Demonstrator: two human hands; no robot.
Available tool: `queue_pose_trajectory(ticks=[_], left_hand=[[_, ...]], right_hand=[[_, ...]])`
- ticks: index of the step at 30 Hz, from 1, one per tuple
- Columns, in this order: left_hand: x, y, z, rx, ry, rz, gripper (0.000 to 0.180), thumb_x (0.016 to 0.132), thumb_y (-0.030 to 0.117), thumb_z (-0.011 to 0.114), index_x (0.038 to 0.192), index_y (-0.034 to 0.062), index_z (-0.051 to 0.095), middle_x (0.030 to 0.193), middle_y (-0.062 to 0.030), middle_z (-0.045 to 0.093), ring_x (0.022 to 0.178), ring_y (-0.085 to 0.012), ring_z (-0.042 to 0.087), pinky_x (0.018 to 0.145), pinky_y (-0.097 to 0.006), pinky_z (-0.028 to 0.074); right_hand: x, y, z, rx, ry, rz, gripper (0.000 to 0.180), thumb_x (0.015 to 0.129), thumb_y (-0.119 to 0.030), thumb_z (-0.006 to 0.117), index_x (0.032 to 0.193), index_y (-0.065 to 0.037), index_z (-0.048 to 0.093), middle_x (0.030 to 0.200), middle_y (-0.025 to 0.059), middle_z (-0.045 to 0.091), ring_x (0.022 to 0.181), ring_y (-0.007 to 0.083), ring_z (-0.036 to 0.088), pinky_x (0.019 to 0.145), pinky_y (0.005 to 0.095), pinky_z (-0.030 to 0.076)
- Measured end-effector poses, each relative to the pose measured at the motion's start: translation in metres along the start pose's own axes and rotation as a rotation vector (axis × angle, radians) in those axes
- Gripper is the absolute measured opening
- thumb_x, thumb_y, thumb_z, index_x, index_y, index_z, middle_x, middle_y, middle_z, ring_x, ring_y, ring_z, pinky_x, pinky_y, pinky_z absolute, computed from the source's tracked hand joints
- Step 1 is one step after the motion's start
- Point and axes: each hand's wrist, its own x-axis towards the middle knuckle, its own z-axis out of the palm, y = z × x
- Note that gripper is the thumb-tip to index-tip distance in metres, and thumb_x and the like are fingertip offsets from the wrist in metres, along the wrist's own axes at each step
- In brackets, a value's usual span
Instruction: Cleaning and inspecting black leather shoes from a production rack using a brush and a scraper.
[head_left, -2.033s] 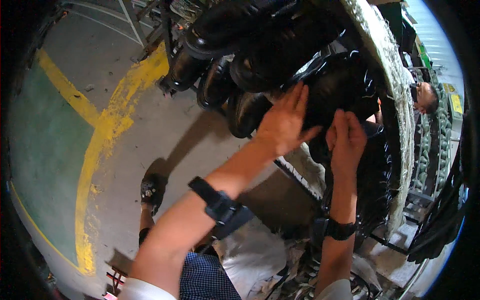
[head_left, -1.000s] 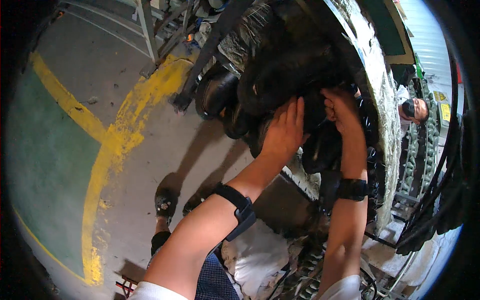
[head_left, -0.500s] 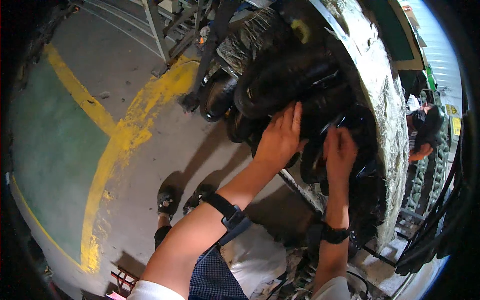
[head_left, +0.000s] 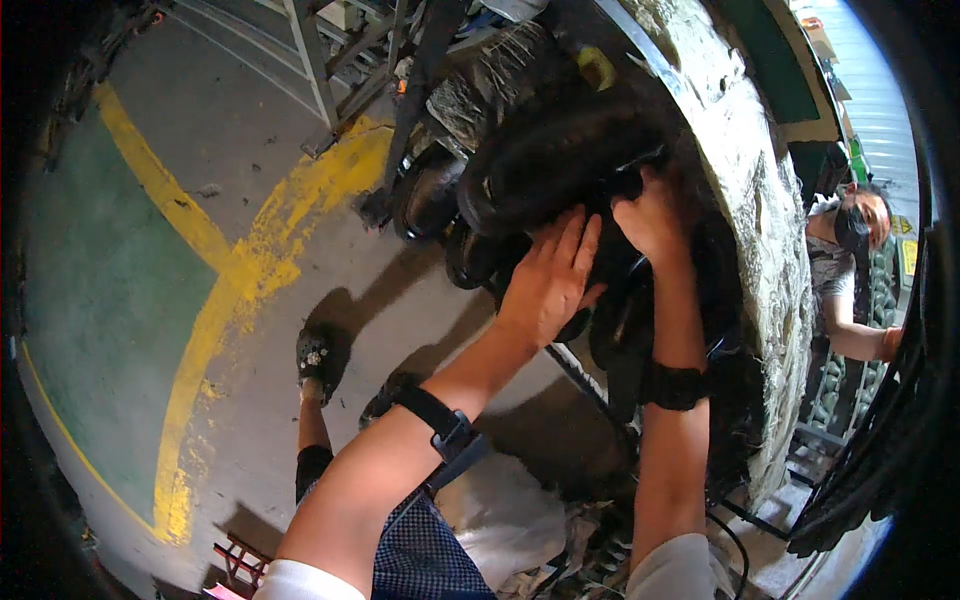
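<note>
Several glossy black boots lie heaped in front of me, the largest black boot (head_left: pixel 560 160) on top with its rounded toe to the left. My left hand (head_left: pixel 550 270) rests against the dark boots just under it, fingers stretched out and fairly flat. To its right, my right hand (head_left: pixel 650 215) has curled, closed fingers at the near right end of the top boot. Something dark shows at those fingertips, too deep in shadow to name. A smaller black boot (head_left: pixel 425 190) sits at the left of the heap.
Pale crumpled sheeting (head_left: pixel 775 260) covers a curved edge right of the heap. Beyond it, a masked person (head_left: pixel 850 250) stands by a rack of green pieces (head_left: pixel 828 385). Metal frames (head_left: pixel 310 60) stand at the far left. Yellow lines (head_left: pixel 235 265) mark the floor; a white sack (head_left: pixel 505 510) lies below.
My right hand has moved up and away from me to the top boot's end. My left hand has shifted slightly left. One foot has stepped left, and the person at right has come further into view.
</note>
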Motion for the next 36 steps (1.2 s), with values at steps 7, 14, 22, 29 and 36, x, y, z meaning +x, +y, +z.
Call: queue_pose_trajectory(ticks=[7,14,22,29,36], left_hand=[[-0.003,0.005,0.001,-0.051,-0.015,-0.023,0.078,0.068,0.03,0.066,0.128,-0.0011,0.028,0.127,-0.018,0.037,0.109,-0.0315,0.044,0.092,-0.036,0.038],[-0.001,0.009,0.004,-0.065,-0.013,-0.015,0.082,0.061,0.026,0.069,0.127,-0.004,0.03,0.126,-0.0216,0.036,0.11,-0.0322,0.043,0.094,-0.037,0.037],[-0.004,-0.004,-0.006,-0.166,0.0,-0.107,0.074,0.062,0.015,0.066,0.126,-0.0022,0.032,0.127,-0.0193,0.038,0.112,-0.0307,0.044,0.094,-0.036,0.037],[0.033,-0.042,-0.072,-0.133,0.128,0.097,0.084,0.062,0.016,0.07,0.13,-0.0007,0.024,0.13,-0.0203,0.032,0.118,-0.0345,0.036,0.097,-0.04,0.032],[0.043,-0.059,-0.06,0.006,-0.022,-0.134,0.094,0.057,0.018,0.074,0.131,-0.0009,0.019,0.13,-0.0219,0.03,0.115,-0.0371,0.035,0.098,-0.041,0.03]], right_hand=[[0.001,0.011,0.027,-0.037,0.439,-0.026,0.023,0.071,-0.024,0.06,0.088,-0.008,0.061,0.084,0.016,0.061,0.081,0.0332,0.057,0.071,0.0422,0.044],[0.047,0.077,0.021,-0.362,0.356,0.444,0.036,0.079,-0.038,0.047,0.092,-0.007,0.061,0.087,0.0163,0.061,0.082,0.0338,0.058,0.072,0.0425,0.045],[0.01,0.028,0.019,-0.276,0.373,0.277,0.042,0.085,-0.039,0.042,0.102,-0.003,0.058,0.088,0.0204,0.061,0.082,0.0359,0.058,0.073,0.0446,0.045],[-0.013,-0.005,0.019,-0.182,0.323,0.011,0.048,0.076,-0.048,0.052,0.104,-0.01,0.059,0.099,0.0227,0.057,0.095,0.0395,0.052,0.088,0.0525,0.034],[-0.007,-0.011,0.027,-0.204,0.28,0.102,0.041,0.079,-0.041,0.052,0.105,-0.011,0.058,0.104,0.0171,0.057,0.097,0.0369,0.052,0.088,0.0505,0.034]])
